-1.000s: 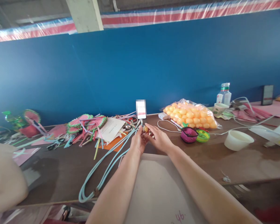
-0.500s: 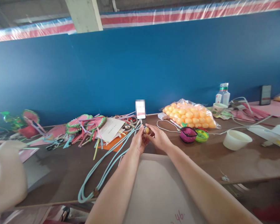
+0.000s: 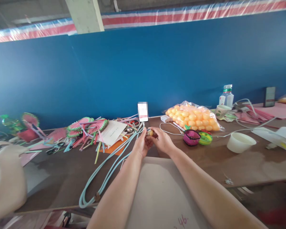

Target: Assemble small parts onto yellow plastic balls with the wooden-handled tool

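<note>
Holding a small, round, shiny object (image 3: 149,132), gold on one side and silvery on the other, a person brings both hands together over a brown bench (image 3: 200,165). The left hand (image 3: 140,144) and the right hand (image 3: 164,141) close on it with their fingertips; the exact grip is partly hidden.

Taking the object as the dial's centre, a phone with a blurred screen (image 3: 143,112) stands near twelve o'clock. Between two and three lies a clear bag of orange balls (image 3: 193,118). At three sits a purple container (image 3: 192,138), with a green dish (image 3: 205,139) just beside it and a white cup (image 3: 241,143) farther out. Pale blue cords (image 3: 82,198) loop toward eight o'clock. At nine are a printed sheet (image 3: 112,133) and, beyond it, watermelon-patterned paper fans (image 3: 79,126). Another person's arm (image 3: 11,178) rests between eight and nine, well apart.
</note>
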`<action>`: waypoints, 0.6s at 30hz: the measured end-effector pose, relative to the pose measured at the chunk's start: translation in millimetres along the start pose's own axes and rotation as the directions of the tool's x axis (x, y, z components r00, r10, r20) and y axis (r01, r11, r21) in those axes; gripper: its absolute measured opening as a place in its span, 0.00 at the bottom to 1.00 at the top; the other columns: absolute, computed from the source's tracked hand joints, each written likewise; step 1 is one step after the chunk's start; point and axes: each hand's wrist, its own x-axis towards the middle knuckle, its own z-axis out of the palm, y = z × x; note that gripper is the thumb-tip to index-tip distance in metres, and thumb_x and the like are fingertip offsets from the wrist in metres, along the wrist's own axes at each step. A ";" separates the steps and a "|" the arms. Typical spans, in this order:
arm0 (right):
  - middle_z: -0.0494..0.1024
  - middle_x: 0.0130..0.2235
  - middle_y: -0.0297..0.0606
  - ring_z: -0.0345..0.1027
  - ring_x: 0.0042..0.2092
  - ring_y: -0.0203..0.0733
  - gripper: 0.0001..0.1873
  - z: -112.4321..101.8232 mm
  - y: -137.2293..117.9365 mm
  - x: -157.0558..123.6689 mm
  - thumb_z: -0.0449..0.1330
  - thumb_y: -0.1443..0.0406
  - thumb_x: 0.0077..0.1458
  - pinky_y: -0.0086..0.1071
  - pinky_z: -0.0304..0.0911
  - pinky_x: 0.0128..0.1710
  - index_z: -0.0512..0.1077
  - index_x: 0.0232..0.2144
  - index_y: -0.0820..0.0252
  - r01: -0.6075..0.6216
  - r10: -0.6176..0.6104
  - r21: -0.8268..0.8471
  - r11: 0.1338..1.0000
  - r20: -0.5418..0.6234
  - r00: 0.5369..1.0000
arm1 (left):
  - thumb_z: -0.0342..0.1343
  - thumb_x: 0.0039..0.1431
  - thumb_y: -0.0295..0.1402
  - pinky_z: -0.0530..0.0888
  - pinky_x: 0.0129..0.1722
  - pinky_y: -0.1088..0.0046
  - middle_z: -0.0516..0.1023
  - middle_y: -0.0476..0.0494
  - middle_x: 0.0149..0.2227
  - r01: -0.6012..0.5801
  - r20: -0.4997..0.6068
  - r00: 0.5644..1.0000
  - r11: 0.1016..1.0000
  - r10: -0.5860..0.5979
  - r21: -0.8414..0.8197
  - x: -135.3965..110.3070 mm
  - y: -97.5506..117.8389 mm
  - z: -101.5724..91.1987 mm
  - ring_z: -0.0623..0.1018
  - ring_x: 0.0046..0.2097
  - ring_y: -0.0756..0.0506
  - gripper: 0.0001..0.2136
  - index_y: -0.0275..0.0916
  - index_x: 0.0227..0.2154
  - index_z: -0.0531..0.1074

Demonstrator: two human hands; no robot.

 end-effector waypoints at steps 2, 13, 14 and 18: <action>0.75 0.51 0.42 0.71 0.42 0.41 0.21 -0.7 -0.7 0.1 0.60 0.62 0.56 0.36 0.66 0.44 0.68 0.52 0.56 0.004 -0.004 0.001 1.000 -0.004 1.000 | 0.56 0.59 0.44 0.73 0.27 0.78 0.79 0.40 0.31 -0.013 0.011 1.000 1.000 0.013 -0.012 -0.9 0.1 0.4 0.78 0.28 0.51 0.17 0.32 0.33 0.76; 0.75 0.49 0.41 0.71 0.42 0.42 0.22 -1.8 -0.6 -0.1 0.60 0.64 0.54 0.39 0.66 0.46 0.68 0.52 0.53 0.011 -0.011 -0.016 1.000 -0.011 1.000 | 0.59 0.57 0.40 0.74 0.29 0.78 0.79 0.40 0.31 -0.037 0.029 0.999 0.999 0.038 -0.019 1.6 -2.7 -0.8 0.79 0.31 0.49 0.13 0.33 0.33 0.76; 0.75 0.50 0.41 0.71 0.43 0.42 0.23 -1.1 0.6 0.3 0.61 0.63 0.54 0.39 0.66 0.46 0.68 0.53 0.53 0.013 -0.013 -0.009 1.000 -0.006 1.000 | 0.60 0.57 0.41 0.74 0.28 0.78 0.79 0.40 0.31 -0.040 0.027 0.999 0.999 0.040 -0.018 1.9 -2.7 -1.2 0.79 0.31 0.49 0.13 0.34 0.33 0.76; 0.74 0.52 0.43 0.71 0.45 0.44 0.30 1.7 4.5 1.1 0.64 0.61 0.51 0.39 0.66 0.47 0.66 0.57 0.53 0.019 -0.019 -0.009 1.000 0.029 0.999 | 0.61 0.55 0.42 0.71 0.25 0.79 0.77 0.43 0.28 -0.045 0.024 0.999 0.999 0.046 -0.024 3.6 -2.5 -3.4 0.76 0.27 0.51 0.14 0.34 0.31 0.75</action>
